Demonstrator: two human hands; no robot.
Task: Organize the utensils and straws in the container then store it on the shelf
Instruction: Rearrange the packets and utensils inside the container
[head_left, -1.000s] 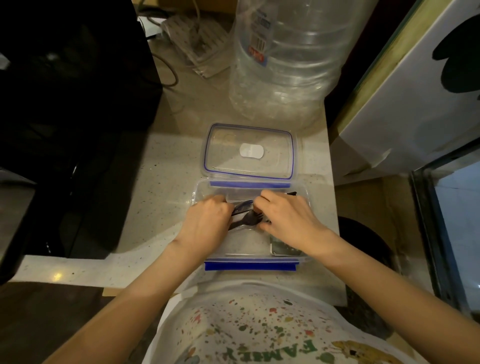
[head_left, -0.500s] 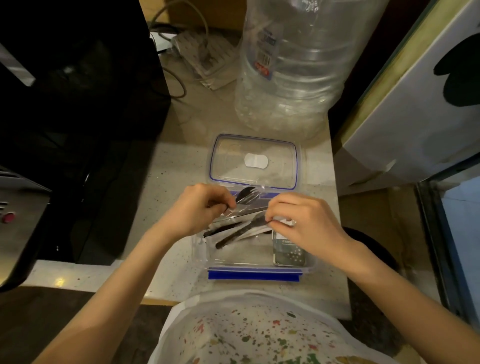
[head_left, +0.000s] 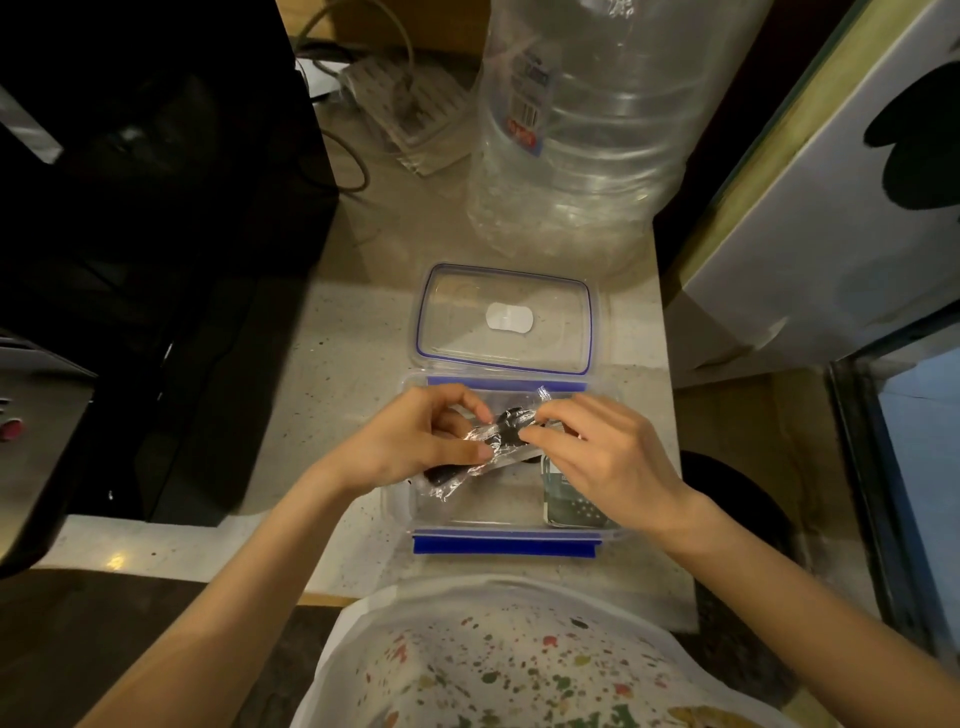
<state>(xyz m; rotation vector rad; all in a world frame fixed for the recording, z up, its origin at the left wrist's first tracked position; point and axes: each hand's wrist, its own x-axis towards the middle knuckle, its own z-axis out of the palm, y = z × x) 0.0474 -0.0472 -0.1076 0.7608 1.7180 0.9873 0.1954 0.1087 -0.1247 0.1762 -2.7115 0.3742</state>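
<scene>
A clear plastic container (head_left: 501, 535) with blue clips sits open on the speckled counter, its lid (head_left: 504, 317) lying flat just behind it. Above the container I hold a bundle of black plastic utensils in clear wrappers (head_left: 506, 434). My left hand (head_left: 415, 441) pinches the bundle's left part between thumb and fingers. My right hand (head_left: 597, 457) pinches its right end. A small packet (head_left: 569, 506) lies in the container's right corner, partly hidden by my right hand. No straws are visible.
A large clear water bottle (head_left: 582, 130) stands behind the lid. A power strip with cables (head_left: 405, 114) lies at the back. A black appliance (head_left: 145, 182) fills the left side. A white box (head_left: 831, 208) stands to the right. The counter edge runs near my body.
Both hands have lifted the wrapped utensils out of the container's bottom and bunched them together above it. The view has shifted slightly downward.
</scene>
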